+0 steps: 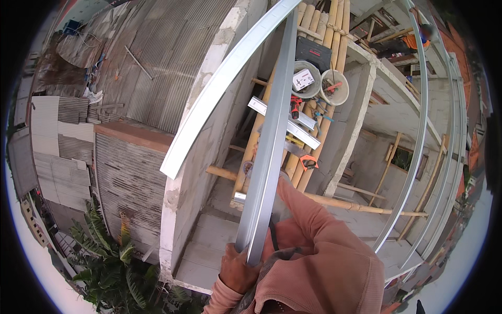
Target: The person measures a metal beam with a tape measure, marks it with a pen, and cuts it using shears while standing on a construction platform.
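The left hand (238, 269) wraps around the lower end of a long metal channel (269, 152), apparently to steady its weight from the bottom. Farther up, only a sliver of the right hand (283, 178) shows beside the channel; the metal covers its fingers, so I cannot tell whether they grip. The channel slants away over a bamboo platform (304, 179), its far end hard to make out near the top edge.

On the bamboo lie an orange-handled saw (308, 161), short metal pieces (303, 134) and a red drill (295, 106), probably kept within reach. Beyond, two buckets (342, 94) seem to gather loose items; their depths are hidden. A black case (314, 52) is partly covered by one. Farthest, an orange-clad person (413, 41) is partly blocked by framing.
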A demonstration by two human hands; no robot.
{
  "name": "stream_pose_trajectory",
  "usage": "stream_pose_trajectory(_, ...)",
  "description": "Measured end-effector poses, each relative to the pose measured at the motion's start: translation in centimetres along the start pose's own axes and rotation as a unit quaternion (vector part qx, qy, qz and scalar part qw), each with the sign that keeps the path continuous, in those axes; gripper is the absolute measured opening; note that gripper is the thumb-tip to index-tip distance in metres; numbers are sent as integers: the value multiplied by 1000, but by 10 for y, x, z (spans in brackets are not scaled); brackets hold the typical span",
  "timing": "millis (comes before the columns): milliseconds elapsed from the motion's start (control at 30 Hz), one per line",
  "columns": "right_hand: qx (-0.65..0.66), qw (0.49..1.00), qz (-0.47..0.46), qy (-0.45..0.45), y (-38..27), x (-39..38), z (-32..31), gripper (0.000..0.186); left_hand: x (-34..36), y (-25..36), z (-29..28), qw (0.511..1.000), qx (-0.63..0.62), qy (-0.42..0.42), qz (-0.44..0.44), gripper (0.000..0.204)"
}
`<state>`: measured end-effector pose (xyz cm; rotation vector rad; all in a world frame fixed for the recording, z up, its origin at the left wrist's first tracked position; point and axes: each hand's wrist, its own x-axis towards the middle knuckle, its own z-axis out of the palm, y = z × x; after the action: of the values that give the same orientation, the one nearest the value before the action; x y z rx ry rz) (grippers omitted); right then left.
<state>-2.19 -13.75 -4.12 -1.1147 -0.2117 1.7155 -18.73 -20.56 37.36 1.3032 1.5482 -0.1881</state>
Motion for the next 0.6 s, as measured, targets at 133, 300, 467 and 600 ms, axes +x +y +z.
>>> stream_pose_trajectory(133,237,953,189,-14,-111,-11,58,89,-8,-22,20,993,96,53,-36,52)
stream_pose_trajectory(300,62,987,148,2,-158,23,97,81,-13,-56,54,979,171,112,-11,75)
stream_pose_trajectory(467,42,977,205,51,-137,14,98,60,-23,-85,66,986,110,123,-32,77)
stream_pose_trajectory(600,91,968,235,21,-119,-25,102,53,-50,-125,92,982,118,147,-35,79)
